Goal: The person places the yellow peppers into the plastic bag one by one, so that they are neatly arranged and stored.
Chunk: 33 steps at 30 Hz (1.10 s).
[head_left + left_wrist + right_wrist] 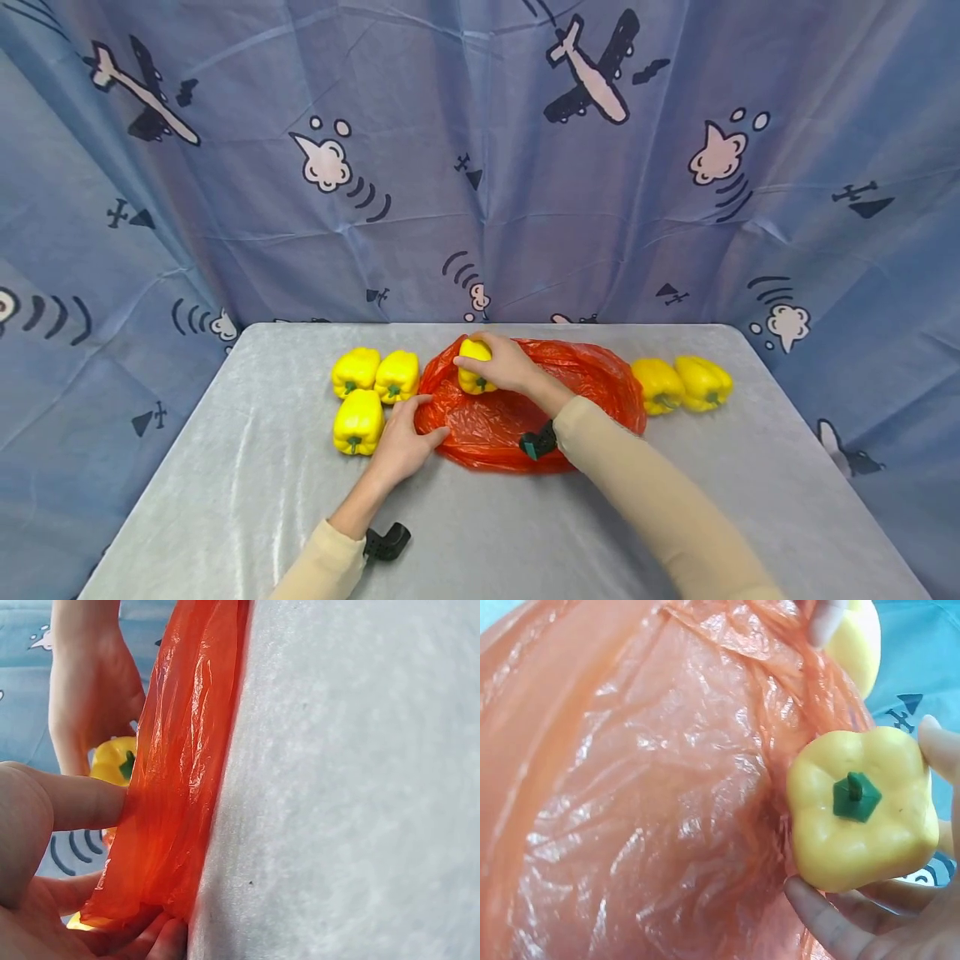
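Note:
My right hand (498, 362) grips a yellow bell pepper (475, 367) over the far left part of an open red plastic bag (480, 425). In the right wrist view the pepper (855, 810) shows its green stem, with fingers and thumb around its sides. My left hand (405, 443) is at the bag's left edge, thumb and fingers spread apart and touching the plastic. Up close in the left wrist view, the thumb (82, 801) meets the rim of the bag (172, 772), and some lower fingers lie under its corner. The film partly hides those fingertips.
Left of the bag lie three yellow bell peppers (358, 422), one close beside my left hand. Two more peppers (703, 383) lie against the bag's right side. A grey-white cloth covers the table (247, 467); a blue patterned curtain (420, 167) hangs behind it.

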Motion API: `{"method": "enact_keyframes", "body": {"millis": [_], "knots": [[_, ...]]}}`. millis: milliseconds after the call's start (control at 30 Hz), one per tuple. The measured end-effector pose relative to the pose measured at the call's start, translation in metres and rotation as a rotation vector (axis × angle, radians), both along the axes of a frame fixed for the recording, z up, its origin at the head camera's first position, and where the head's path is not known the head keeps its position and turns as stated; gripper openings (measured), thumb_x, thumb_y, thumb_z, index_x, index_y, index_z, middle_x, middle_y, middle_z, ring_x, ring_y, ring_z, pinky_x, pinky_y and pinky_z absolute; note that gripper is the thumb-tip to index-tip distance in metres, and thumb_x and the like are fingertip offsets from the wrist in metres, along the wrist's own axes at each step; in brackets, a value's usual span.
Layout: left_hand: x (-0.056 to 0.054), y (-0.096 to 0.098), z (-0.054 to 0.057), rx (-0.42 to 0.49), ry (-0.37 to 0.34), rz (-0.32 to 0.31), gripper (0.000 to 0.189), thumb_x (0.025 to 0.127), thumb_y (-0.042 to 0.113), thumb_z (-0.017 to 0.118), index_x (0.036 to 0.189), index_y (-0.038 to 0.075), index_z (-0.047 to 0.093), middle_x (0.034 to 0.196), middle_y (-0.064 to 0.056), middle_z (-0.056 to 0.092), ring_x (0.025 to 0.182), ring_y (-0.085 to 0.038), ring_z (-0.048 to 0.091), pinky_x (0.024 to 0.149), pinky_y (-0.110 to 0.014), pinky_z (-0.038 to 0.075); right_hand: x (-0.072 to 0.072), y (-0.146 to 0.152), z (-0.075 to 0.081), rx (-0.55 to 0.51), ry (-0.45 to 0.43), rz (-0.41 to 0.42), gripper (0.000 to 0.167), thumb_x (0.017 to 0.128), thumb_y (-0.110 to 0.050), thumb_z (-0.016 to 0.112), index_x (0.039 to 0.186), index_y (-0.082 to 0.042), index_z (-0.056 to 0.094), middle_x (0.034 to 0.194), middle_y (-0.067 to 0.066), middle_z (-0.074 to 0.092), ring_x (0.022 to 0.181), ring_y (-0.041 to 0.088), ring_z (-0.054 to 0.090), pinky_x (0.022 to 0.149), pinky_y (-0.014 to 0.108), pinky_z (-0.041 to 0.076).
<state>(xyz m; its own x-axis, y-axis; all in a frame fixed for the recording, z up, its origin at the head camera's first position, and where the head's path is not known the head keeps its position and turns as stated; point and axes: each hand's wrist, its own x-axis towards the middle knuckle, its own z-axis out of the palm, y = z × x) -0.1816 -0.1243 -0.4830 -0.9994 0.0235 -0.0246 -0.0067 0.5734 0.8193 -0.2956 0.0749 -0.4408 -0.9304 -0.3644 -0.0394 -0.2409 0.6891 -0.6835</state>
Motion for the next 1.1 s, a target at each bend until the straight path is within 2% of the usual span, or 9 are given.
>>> {"method": "enact_keyframes", "body": {"millis": [267,467,633,867,1100], "knots": [[-0.001,0.001,-0.001,-0.014,0.005,-0.003,0.058,0.09,0.022,0.076,0.141,0.005,0.055,0.14,-0.021,0.05,0.132,-0.038,0.048,0.11,-0.058,0.037,-0.002,-0.001,0.006,-0.013,-0.081,-0.012,0.069,0.098,-0.049,0.062,0.152,-0.011,0.044,0.125,0.012,0.06,0.104,0.026,0.057,0.091,0.041,0.051],[0.0,0.001,0.0,-0.009,-0.001,0.002,0.057,0.091,0.021,0.075,0.141,0.005,0.054,0.141,-0.021,0.049,0.132,-0.038,0.048,0.11,-0.058,0.037,-0.005,0.002,0.002,0.012,-0.091,0.032,0.069,0.098,-0.046,0.063,0.154,-0.012,0.042,0.129,0.012,0.059,0.109,0.027,0.056,0.098,0.045,0.048],[0.0,0.001,-0.001,-0.009,0.011,-0.006,0.057,0.09,0.02,0.076,0.141,0.003,0.055,0.141,-0.022,0.05,0.132,-0.038,0.048,0.11,-0.058,0.036,-0.005,0.006,0.002,0.027,-0.095,0.049,0.072,0.097,-0.045,0.064,0.156,-0.012,0.039,0.139,0.013,0.056,0.116,0.03,0.054,0.107,0.049,0.043],[0.0,0.002,-0.001,-0.002,0.003,-0.006,0.058,0.091,0.022,0.076,0.141,0.004,0.055,0.142,-0.022,0.049,0.132,-0.038,0.047,0.11,-0.058,0.036,0.002,0.017,0.017,0.068,-0.076,0.037,0.069,0.098,-0.046,0.063,0.155,-0.013,0.041,0.149,0.015,0.051,0.131,0.033,0.05,0.114,0.053,0.036],[0.001,0.001,-0.001,-0.008,0.014,-0.016,0.058,0.09,0.021,0.076,0.14,0.003,0.055,0.142,-0.023,0.049,0.133,-0.04,0.047,0.11,-0.058,0.036,0.014,0.028,0.042,0.11,-0.034,0.062,0.062,0.1,-0.04,0.062,0.151,-0.009,0.046,0.151,0.016,0.05,0.137,0.035,0.048,0.112,0.054,0.037]]}}
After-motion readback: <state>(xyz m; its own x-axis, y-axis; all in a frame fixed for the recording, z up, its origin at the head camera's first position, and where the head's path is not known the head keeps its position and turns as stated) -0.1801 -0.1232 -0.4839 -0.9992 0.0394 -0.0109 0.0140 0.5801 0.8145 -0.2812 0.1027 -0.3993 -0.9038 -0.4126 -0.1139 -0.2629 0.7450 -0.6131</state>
